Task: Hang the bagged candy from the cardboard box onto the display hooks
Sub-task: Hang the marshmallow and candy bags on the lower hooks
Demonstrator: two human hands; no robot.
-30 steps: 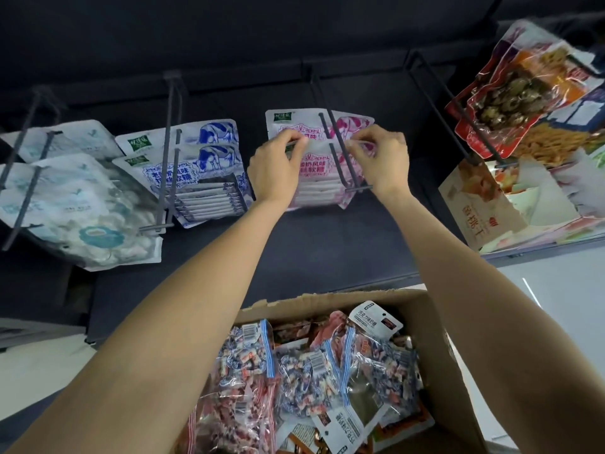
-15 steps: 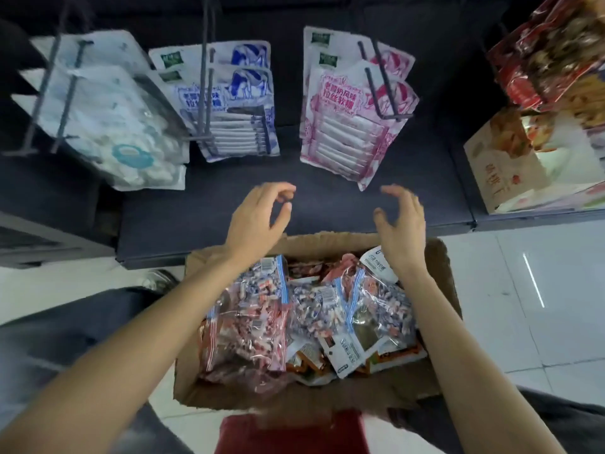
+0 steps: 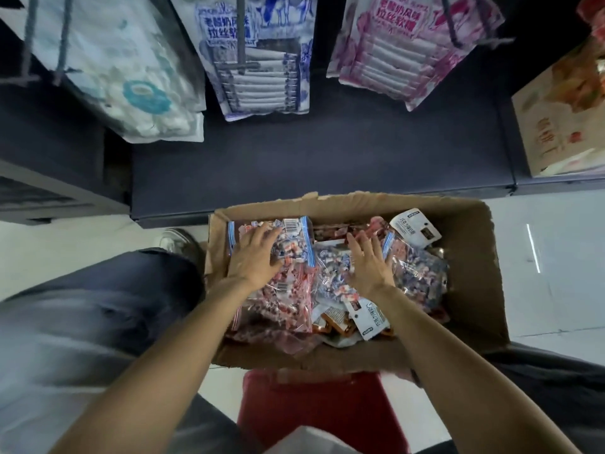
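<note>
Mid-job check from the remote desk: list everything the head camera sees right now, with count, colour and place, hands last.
Brown cardboard box: one, open, on the floor below the shelf.
Clear bags of red, white and blue wrapped candy: several, exact count unclear, piled in the box.
White-label bags: at least two, in the box's right part.
Pink-printed candy bags: a stack, hanging top right of centre.
Blue-printed candy bags: a stack, hanging top centre.
White and teal bags: a stack, hanging top left.
Dark metal display hooks: several, through the hanging bags.
Tan printed carton: one, far right.
Dark shelf base: one, behind the box.
Left hand: fingers spread on a candy bag.
Right hand: fingers spread on the bags.
</note>
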